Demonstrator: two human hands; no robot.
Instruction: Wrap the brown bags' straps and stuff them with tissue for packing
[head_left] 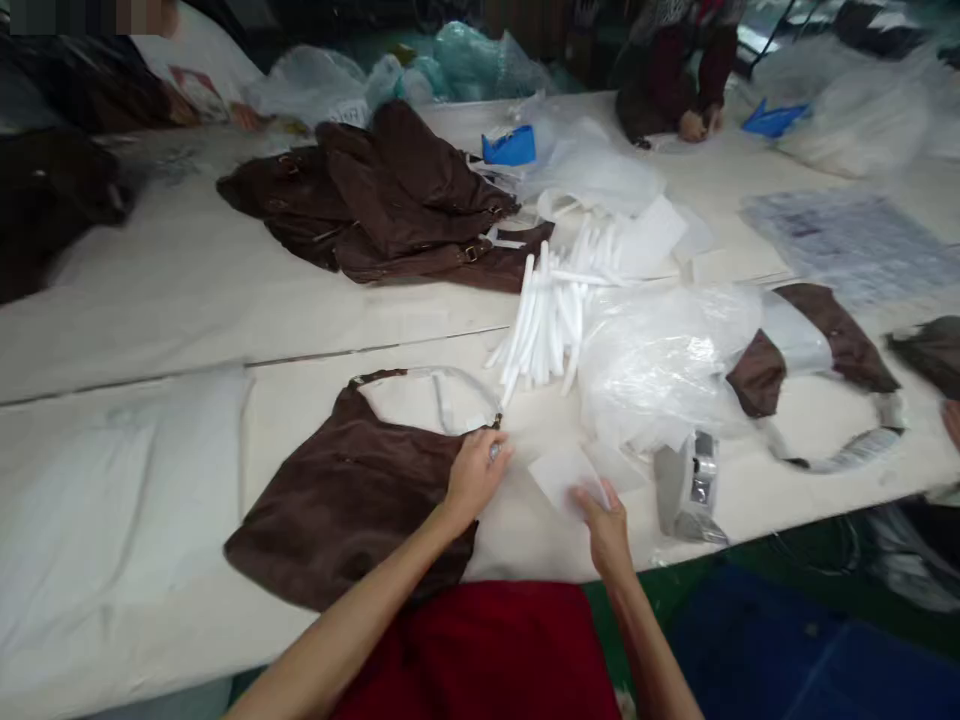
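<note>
A brown handbag [352, 500] lies flat on the table in front of me, its strap [469, 380] looped above it and partly wrapped in pale material. My left hand [478, 470] is closed on the bag's upper right corner, just below the strap's metal fitting [496, 421]. Between the thumb and fingers of my right hand [606, 525] is a thin white sheet [562, 478], held just above the table to the right of the bag. The fingertips under the sheet are hidden.
White foam tubes [551, 320] are heaped beyond my hands, beside clear plastic bags [660, 360]. A tape dispenser [690, 490] stands at right, near another brown bag's wrapped strap [840, 330]. Brown bags [405, 200] are piled farther back. Co-workers' hands [697, 125] show across the table [172, 330].
</note>
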